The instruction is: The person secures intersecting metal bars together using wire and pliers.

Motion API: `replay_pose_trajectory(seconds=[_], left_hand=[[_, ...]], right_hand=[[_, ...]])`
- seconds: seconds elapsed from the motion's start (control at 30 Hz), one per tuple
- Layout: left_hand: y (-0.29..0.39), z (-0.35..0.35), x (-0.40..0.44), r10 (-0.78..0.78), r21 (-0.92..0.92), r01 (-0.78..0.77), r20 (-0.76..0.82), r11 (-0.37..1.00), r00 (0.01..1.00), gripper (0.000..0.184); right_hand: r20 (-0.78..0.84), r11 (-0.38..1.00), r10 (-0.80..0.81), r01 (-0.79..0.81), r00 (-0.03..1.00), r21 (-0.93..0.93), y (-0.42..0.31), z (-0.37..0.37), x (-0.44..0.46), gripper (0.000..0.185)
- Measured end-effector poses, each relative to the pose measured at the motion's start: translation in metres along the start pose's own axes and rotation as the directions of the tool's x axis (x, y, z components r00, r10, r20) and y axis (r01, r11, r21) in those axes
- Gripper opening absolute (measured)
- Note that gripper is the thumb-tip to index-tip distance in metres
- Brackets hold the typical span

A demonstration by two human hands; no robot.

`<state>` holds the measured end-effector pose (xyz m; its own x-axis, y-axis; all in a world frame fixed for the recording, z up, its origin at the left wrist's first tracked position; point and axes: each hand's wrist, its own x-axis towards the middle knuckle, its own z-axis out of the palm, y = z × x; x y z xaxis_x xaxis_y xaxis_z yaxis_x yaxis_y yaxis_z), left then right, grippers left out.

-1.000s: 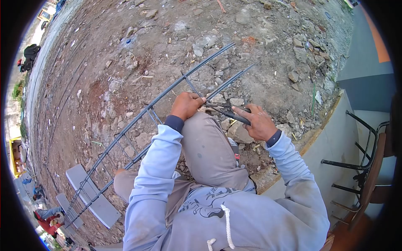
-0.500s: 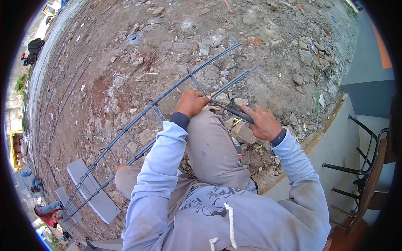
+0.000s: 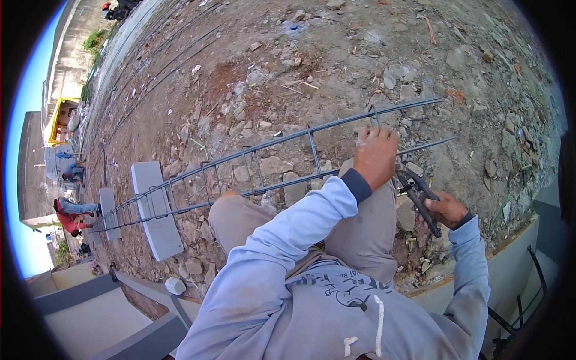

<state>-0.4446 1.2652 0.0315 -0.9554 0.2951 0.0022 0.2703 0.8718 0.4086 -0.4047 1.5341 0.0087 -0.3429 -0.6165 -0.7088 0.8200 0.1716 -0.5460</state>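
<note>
Cage of steel bars [image 3: 309, 130], running lengthwise over rubble ground [image 3: 360, 72] from the trouser legs [image 3: 360, 237] to the grey slabs [image 3: 165, 243], which it crosses. From my remote station I see the left hand [image 3: 376, 156] over the near end, between the upper bar [image 3: 273, 141] and the lower bar [image 3: 285, 184]; its fingers lie close together, but I cannot tell whether they clamp anything. The right hand [image 3: 447, 209] holds the pliers [image 3: 425, 213], thumb against a handle, other fingers largely hidden; the handles stand apart. I judge the cage heavy as a whole and awkwardly long, stiff within each bar yet apt to flex between the cross ties [image 3: 314, 151], and hardly fragile. Its metal looks dry and should not slip, though bar ends may scratch. I would grasp a long bar close to a tie, and the pliers well down their handles.
</note>
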Motion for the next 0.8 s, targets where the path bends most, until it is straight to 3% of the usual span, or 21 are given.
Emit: replay_pose_trajectory(seconds=[0.07,0.17,0.27,0.37,0.4,0.47,0.57,0.63,0.67,0.7,0.8], left_hand=[[0.021,0.009,-0.018,0.225,-0.001,-0.225,0.008,0.974,0.974,0.057],[0.048,0.047,-0.033,0.373,0.016,-0.373,0.029,0.928,0.928,0.057],[0.057,0.061,-0.019,0.377,0.005,-0.377,0.034,0.926,0.926,0.049],[0.063,0.061,-0.014,0.331,-0.083,-0.321,0.189,0.943,0.924,0.037],[0.063,0.062,-0.013,0.341,-0.092,-0.329,0.183,0.940,0.922,0.035],[0.059,0.065,-0.013,0.364,-0.105,-0.351,0.174,0.931,0.915,0.031],[0.062,0.079,-0.005,0.330,-0.056,-0.327,0.260,0.943,0.907,0.033],[0.066,0.077,0.003,0.339,-0.087,-0.333,0.395,0.939,0.854,0.029],[0.069,0.074,0.008,0.345,-0.103,-0.336,0.457,0.936,0.820,0.028],[0.070,0.070,0.007,0.365,-0.069,-0.379,0.473,0.923,0.802,0.023],[0.066,0.079,0.003,0.351,-0.141,-0.324,0.480,0.936,0.804,0.021]], right_hand=[[0.032,0.999,0.015,-0.017,0.999,0.050,-0.003,-0.001,0.001,0.038],[0.024,1.000,-0.008,0.008,1.000,0.013,-0.007,-0.007,0.001,0.045],[0.085,1.000,-0.018,0.020,0.996,-0.020,-0.013,-0.002,-0.003,0.041],[0.031,0.992,0.061,-0.057,0.998,-0.114,-0.027,0.012,-0.010,0.045],[-0.078,0.917,0.029,-0.058,0.997,-0.394,-0.032,0.020,-0.012,0.047],[-0.240,0.551,-0.125,-0.134,0.963,-0.823,-0.041,0.040,-0.015,0.051],[-0.227,-0.006,-0.570,-0.279,0.790,-0.960,-0.024,0.079,-0.030,0.049],[-0.309,-0.081,-0.623,-0.452,0.718,-0.889,-0.006,0.085,-0.024,0.045],[-0.343,-0.114,-0.653,-0.535,0.675,-0.837,0.003,0.085,-0.018,0.044],[-0.351,-0.045,-0.658,-0.500,0.666,-0.865,0.010,0.081,-0.016,0.033],[-0.368,0.194,-0.421,-0.315,0.829,-0.929,0.023,0.048,-0.014,0.032]])
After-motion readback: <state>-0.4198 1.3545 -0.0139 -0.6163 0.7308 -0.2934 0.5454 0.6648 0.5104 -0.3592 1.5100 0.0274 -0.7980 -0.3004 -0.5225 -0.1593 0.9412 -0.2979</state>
